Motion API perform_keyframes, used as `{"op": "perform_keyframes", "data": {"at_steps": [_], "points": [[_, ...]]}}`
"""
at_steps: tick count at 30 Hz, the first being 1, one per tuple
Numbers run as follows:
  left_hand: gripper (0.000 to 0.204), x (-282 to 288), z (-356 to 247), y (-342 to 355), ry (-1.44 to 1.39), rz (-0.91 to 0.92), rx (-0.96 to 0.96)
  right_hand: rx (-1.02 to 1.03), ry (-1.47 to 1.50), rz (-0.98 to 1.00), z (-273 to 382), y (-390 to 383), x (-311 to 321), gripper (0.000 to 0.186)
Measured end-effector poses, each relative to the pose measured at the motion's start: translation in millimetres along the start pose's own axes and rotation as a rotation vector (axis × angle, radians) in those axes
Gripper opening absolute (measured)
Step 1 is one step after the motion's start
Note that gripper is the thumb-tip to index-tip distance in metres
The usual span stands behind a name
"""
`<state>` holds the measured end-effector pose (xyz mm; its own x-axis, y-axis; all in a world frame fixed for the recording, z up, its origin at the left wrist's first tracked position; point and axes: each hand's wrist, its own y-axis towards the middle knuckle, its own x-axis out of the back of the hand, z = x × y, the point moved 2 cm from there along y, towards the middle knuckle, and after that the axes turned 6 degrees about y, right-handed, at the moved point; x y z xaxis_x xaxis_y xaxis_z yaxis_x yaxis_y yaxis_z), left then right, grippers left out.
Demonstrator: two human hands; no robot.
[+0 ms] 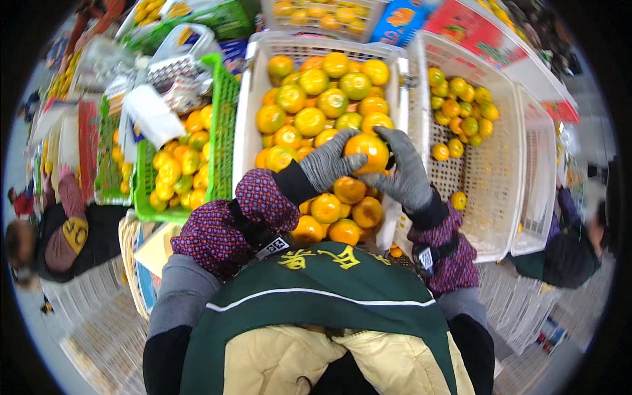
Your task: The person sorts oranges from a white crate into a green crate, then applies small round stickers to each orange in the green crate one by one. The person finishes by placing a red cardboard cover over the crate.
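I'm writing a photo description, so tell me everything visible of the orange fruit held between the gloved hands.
The orange fruit is round and bright orange, with glossy, smooth-looking skin; finer marks are too small to tell. Fingers of the grey-gloved left hand and right hand touch it from either side, holding it above other fruits in a white crate.

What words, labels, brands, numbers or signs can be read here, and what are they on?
I'll describe the markings without copying them:
Dark green garment: large yellow characters on its chest.
Left wrist tag and right wrist tag: black-and-white, too small to read.
Blue carton: print too small to read.
Red carton: print too blurred.
Co-worker's sleeve patch: yellow, marking unclear.
Held orange: no label visible.
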<state>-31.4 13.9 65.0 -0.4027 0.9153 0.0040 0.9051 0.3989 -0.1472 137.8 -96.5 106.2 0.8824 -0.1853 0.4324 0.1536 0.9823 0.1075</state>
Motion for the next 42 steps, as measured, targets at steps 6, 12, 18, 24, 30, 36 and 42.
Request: {"op": "perform_keyframes", "data": {"at_steps": [6,12,18,24,30,36,42], "points": [[0.061,-8,33,-77,-0.196,0.238,0.463,0.062,-0.226,0.612,27,-19,-59,0.086],[0.057,38,27,-111,0.657,-0.308,0.045,0.011,-0.058,0.310,6,9,-85,0.074],[0.079,60,50,-83,1.347,-0.305,0.155,0.076,-0.367,0.071,-34,76,-118,0.079],[0.077,58,58,-79,1.252,-0.359,0.208,0.004,-0.435,0.312,-46,85,-120,0.082],[0.073,63,51,-76,1.220,-0.315,0.208,-0.042,-0.549,0.416,-38,91,-115,0.083],[0.069,62,53,-77,1.231,-0.290,0.168,-0.054,-0.587,0.501,-28,95,-117,0.087],[0.068,57,57,-73,1.312,-0.360,0.136,0.095,-0.429,0.417,-29,89,-121,0.068]]}}
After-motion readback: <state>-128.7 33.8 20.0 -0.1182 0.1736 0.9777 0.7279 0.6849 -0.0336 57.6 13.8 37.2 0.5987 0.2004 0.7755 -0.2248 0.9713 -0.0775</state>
